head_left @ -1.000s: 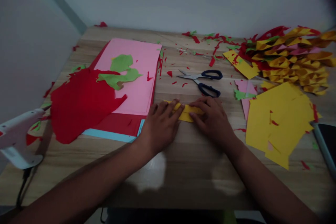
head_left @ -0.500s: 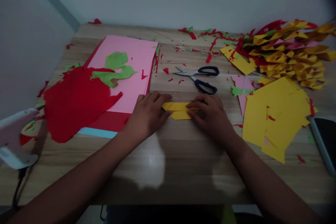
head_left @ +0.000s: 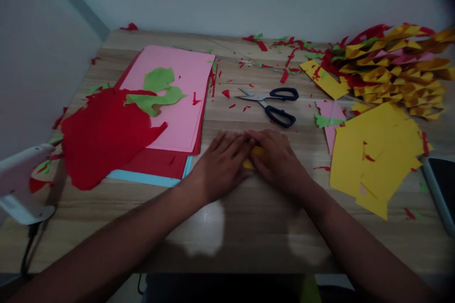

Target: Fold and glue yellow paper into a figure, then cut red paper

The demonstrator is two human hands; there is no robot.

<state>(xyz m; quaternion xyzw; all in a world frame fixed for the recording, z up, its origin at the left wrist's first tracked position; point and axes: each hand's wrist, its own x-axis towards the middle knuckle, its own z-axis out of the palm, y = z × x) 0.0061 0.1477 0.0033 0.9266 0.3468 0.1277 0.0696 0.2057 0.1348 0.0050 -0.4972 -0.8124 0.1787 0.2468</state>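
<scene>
A small folded strip of yellow paper (head_left: 249,164) lies on the wooden table, mostly covered by my two hands. Over its left part my left hand (head_left: 222,163) rests flat, fingers stretched to the right and slightly blurred. From the right, my right hand (head_left: 275,156) holds the paper, thumb at the near side and fingers curled over the far side. The fingertips of both hands meet there. Beyond the hands, scissors with dark blue handles (head_left: 282,116) lie with parted blades.
On the left are pink sheets (head_left: 174,125), a red paper piece (head_left: 106,137), green scraps (head_left: 165,99) and a white device (head_left: 24,180) with a cable. On the right are yellow paper pieces (head_left: 384,151), a folded-paper construction (head_left: 398,71) and a phone (head_left: 441,189). Scraps litter the back.
My left hand has slid right along the yellow paper, up against my right hand. The paper, clearly visible before, is now mostly hidden. My right hand has shifted slightly left.
</scene>
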